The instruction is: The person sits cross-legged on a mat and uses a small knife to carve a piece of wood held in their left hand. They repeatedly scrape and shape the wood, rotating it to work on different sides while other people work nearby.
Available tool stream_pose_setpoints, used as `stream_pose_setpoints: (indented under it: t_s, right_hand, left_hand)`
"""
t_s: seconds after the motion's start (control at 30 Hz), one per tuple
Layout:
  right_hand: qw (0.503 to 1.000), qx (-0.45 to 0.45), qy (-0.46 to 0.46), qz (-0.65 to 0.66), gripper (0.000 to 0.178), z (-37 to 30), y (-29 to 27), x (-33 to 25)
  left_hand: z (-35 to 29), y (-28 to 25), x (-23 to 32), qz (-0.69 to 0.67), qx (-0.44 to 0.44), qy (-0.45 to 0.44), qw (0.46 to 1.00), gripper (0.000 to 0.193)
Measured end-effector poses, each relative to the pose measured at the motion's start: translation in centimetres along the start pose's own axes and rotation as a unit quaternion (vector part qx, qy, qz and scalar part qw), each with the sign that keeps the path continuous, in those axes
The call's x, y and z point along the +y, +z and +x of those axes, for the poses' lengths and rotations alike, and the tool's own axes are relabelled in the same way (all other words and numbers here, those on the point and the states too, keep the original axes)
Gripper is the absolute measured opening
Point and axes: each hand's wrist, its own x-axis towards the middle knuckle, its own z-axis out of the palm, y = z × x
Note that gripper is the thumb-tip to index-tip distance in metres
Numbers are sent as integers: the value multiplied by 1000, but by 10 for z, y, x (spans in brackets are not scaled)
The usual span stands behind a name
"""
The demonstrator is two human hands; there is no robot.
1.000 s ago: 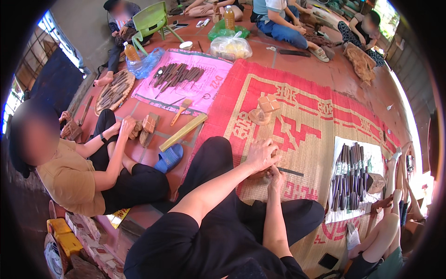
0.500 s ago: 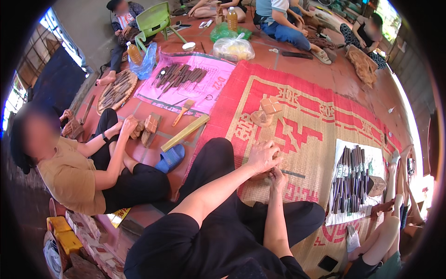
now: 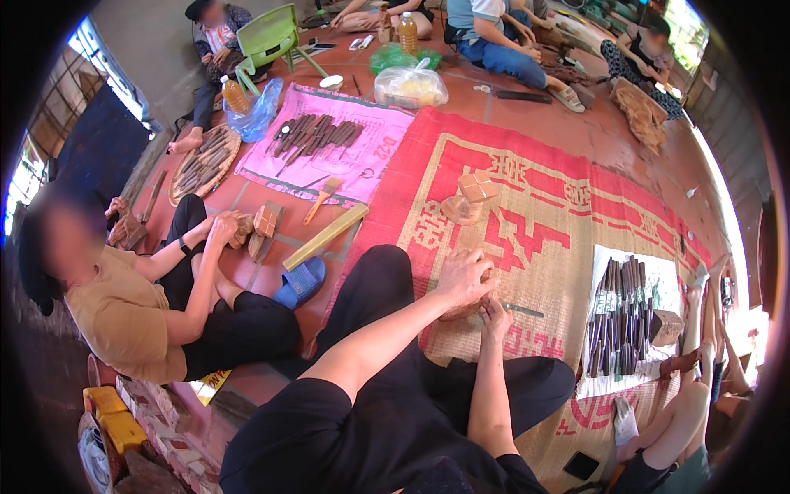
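My left hand (image 3: 464, 278) is closed over a brown piece of wood (image 3: 462, 312) in front of my crossed legs, and much of the wood is hidden under it. My right hand (image 3: 495, 318) is closed against the wood's right side. From its fingers a thin, flat, dark carving tool (image 3: 525, 310) sticks out to the right, over the mat. Its other end is hidden in the grip. Beyond my hands stand a round-edged wooden piece (image 3: 461, 211) and a wooden block marked with lines (image 3: 476, 186).
The red and straw mat (image 3: 543, 177) lies under the work. Dark-handled carving tools (image 3: 619, 317) are on a white sheet at right, others (image 3: 317, 136) on a pink cloth. A person (image 3: 123, 288) handles wood at left, beside a blue slipper (image 3: 301, 282), a wooden bar (image 3: 326, 236) and a brush (image 3: 322, 200).
My right hand and the thin tool have shifted slightly to the right. My left hand stays on the wood with its fingers slightly moved. The whole view has drifted a little.
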Motion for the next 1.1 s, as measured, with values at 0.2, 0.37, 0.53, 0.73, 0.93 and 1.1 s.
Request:
stream_pose_setpoints:
  t_s: [0.2,0.37,0.53,0.73,0.93,1.1]
  right_hand:
    - [997,-64,-9,-30,7,2,11,4]
    - [1000,0,-19,1,7,-5,4,0]
    - [995,-71,-25,-72,11,5,12,6]
    - [998,55,-14,-20,10,-6,13,-3]
    - [995,-71,-44,-51,10,7,14,7]
    - [998,-28,-16,-46,10,3,6,-1]
  left_hand:
    - [0,-3,2,-9,-15,-13,1000,30]
    - [-3,2,0,7,-16,-11,1000,30]
    - [-1,1,0,-19,-29,-23,999,34]
    - [-2,2,0,-11,-16,-16,1000,33]
    - [0,1,-1,-11,-24,-13,1000,33]
    - [-2,2,-1,-19,-13,-13,1000,30]
